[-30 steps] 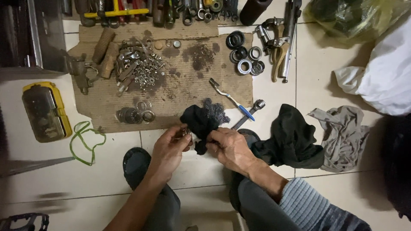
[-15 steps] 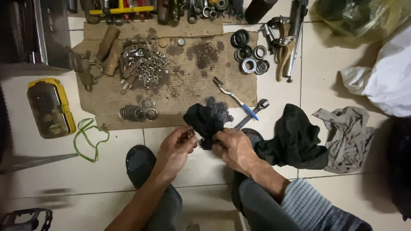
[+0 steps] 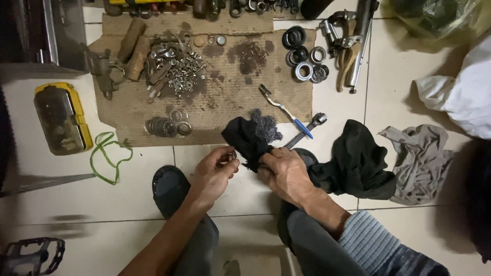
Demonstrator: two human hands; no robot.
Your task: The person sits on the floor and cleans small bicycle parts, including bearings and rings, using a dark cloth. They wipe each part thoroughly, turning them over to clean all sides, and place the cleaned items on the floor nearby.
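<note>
My left hand [image 3: 217, 174] pinches a small metal part [image 3: 231, 155] between thumb and fingers, just above the tiled floor. Beside it, my right hand [image 3: 284, 173] grips a black rag [image 3: 246, 139] whose free end sticks up toward the cardboard sheet [image 3: 225, 107]. The rag touches the small part. A tangle of dark chain or steel wool [image 3: 266, 125] lies just behind the rag. A blue-handled toothbrush [image 3: 286, 112] and a wrench [image 3: 307, 129] lie right of it.
Nuts and bolts [image 3: 176, 69], washers [image 3: 166, 126], bearings [image 3: 306, 61] and rusty grips [image 3: 132, 46] lie on the cardboard. A yellow case [image 3: 61, 117], green cord [image 3: 105, 153], black cloth [image 3: 358, 163], grey cloth [image 3: 422, 161], white bag [image 3: 460, 97] and a pedal [image 3: 30, 255] lie around. My shoes [image 3: 171, 186] rest below.
Both hands have stayed together on the rag and part, shifting slightly as the rag is worked over the part. The view has drifted a little.
</note>
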